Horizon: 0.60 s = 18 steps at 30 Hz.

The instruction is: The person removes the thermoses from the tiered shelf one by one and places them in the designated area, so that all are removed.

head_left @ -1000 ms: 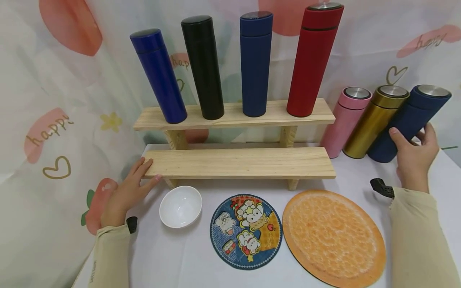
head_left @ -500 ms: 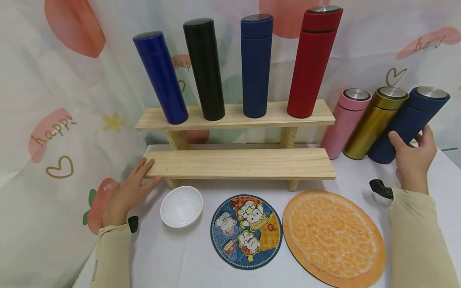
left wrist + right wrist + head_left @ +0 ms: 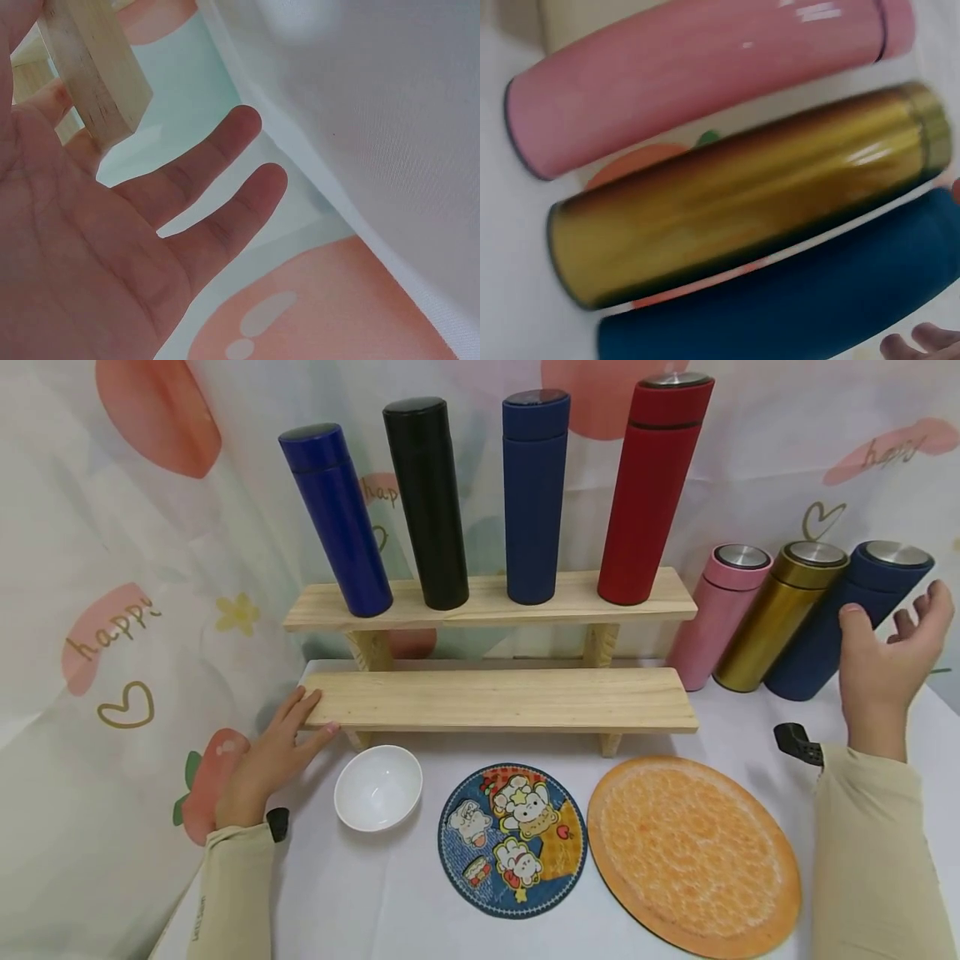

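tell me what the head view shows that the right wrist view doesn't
Only the head view: the shelf with four flasks standing on its upper board, the left hand resting on its lower board, the bowl, two round mats, and the right hand spread beside the navy flask. Only the right wrist view: the flasks' sides close up, blurred, with just fingertips at the bottom edge. Both: the pink flask, gold flask and navy flask, side by side.

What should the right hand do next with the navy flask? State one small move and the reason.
Probably close the right hand around the navy flask: its fingers are spread beside the flask, gripping nothing, while the left hand rests on the lower shelf.
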Each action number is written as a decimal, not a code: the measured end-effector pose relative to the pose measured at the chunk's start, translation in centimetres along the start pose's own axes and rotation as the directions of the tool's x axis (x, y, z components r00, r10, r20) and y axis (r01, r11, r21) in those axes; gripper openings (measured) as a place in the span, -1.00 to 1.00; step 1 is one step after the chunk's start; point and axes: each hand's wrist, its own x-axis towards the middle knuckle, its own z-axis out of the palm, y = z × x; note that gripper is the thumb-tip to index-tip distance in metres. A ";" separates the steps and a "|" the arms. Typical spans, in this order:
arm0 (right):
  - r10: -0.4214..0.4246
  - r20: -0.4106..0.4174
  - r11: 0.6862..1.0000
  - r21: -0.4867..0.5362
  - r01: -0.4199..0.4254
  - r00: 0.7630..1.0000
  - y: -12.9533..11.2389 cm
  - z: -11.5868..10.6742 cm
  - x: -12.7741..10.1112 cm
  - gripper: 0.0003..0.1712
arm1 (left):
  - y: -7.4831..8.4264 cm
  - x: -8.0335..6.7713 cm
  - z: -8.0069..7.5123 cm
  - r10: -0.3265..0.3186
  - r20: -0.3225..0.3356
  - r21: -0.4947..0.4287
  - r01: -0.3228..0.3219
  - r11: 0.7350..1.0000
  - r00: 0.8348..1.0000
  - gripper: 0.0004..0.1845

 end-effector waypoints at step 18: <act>-0.269 0.007 0.955 0.132 0.266 0.963 -8.5 0.1 -3.5 -0.16 | -0.1 0.1 0.0 -0.009 0.008 -0.006 0.009 1.000 1.000 -0.07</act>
